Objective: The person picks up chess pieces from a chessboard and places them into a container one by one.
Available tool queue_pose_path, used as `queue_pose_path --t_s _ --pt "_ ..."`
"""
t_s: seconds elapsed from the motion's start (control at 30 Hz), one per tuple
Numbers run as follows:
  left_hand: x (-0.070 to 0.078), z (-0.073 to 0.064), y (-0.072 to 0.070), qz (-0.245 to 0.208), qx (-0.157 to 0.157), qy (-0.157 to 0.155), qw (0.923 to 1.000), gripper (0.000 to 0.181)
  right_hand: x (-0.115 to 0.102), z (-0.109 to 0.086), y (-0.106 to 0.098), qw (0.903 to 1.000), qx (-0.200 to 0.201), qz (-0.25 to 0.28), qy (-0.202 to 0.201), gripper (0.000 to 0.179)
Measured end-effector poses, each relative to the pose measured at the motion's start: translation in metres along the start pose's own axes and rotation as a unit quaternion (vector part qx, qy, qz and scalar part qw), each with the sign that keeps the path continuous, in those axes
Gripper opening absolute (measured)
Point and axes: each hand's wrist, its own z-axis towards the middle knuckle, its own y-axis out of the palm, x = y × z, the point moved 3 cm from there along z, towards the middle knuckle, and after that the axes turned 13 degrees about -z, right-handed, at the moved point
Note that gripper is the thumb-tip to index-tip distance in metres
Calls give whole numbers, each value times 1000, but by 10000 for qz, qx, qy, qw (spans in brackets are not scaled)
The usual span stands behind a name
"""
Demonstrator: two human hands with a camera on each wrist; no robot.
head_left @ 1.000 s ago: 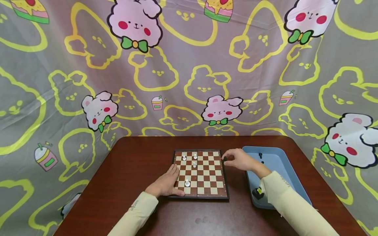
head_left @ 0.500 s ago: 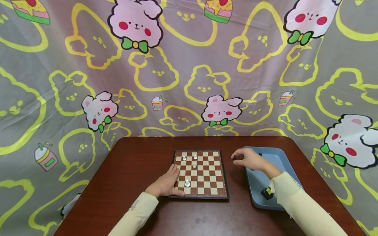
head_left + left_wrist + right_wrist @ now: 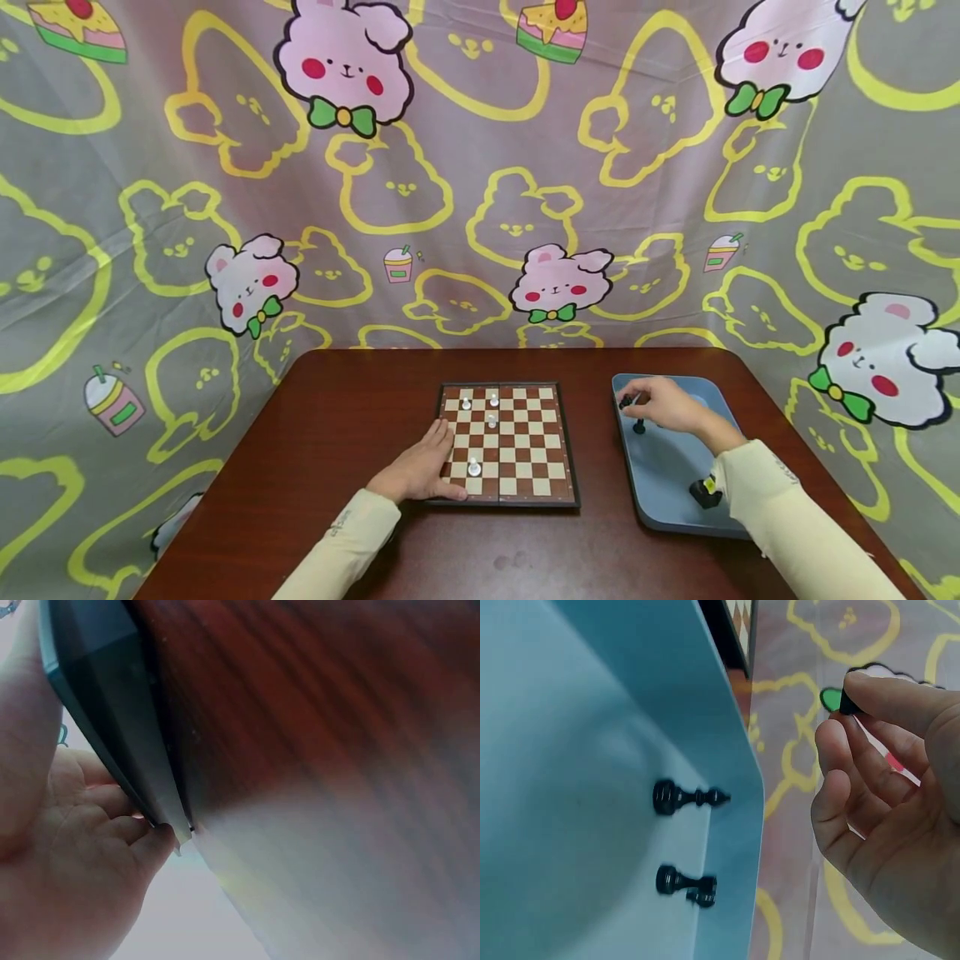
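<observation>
A brown-and-cream chessboard in a black frame lies on the table, with several white chess pieces, including a white pawn, on its left half. My left hand rests on the board's near left corner, fingers along the left edge and thumb on the front edge. In the left wrist view, the fingertips meet the board's dark side. My right hand is over the far left of a blue tray, pinching a small black chess piece between thumb and forefinger. Most of that piece is hidden.
Inside the tray stand a black chess piece with a pointed top and a black knight. A black device with a yellow mark hangs at my right wrist. A patterned cloth rises behind the reddish-brown table.
My right hand has moved rightward from the board's right edge to over the tray, carrying the black chess piece. The left hand and the white pieces have stayed in place.
</observation>
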Motion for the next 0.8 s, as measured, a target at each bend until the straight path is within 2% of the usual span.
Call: queue_pose_path --t_s 0.33,0.57,0.8 --pt "0 -1 0 -14 -27 -34 10000 119 36 -10 -11 9992 -83 126 383 22" --pt "0 0 -1 -10 -8 -14 10000 118 55 -18 -15 9984 79 -186 525 21" --pt "-1 0 1 8 14 -25 10000 119 75 -24 -14 9967 71 -366 724 21"
